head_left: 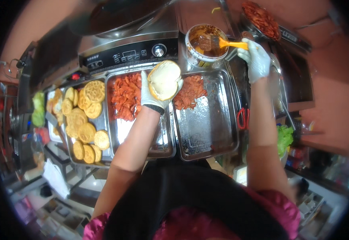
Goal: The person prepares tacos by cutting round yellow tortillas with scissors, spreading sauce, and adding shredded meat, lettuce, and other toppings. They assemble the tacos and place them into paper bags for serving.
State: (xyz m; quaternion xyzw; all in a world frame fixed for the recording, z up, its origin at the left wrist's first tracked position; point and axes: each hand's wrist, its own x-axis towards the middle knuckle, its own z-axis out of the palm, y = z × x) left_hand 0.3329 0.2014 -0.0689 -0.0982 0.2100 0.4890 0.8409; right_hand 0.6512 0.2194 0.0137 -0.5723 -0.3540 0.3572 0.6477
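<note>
My gloved left hand (147, 91) holds a split flatbread (164, 80) opened out, its pale inner side facing up, above the trays. In my gloved right hand (257, 60) is the yellow handle of a basting brush (232, 43). Its bristle end reaches into a white tub (190, 50) of dark brown sauce. Below the left hand, red sliced meat (125, 96) fills part of one metal tray. Finer red meat pieces (190, 93) lie in the upper left of the neighbouring tray (208, 132).
Several golden flatbreads (78, 120) cover a tray at the left. A cooktop panel with a knob (158, 50) runs behind the trays. Red-handled scissors (243, 118) and green lettuce (285, 136) are at the right. A pan of red meat (261, 20) stands at the far right.
</note>
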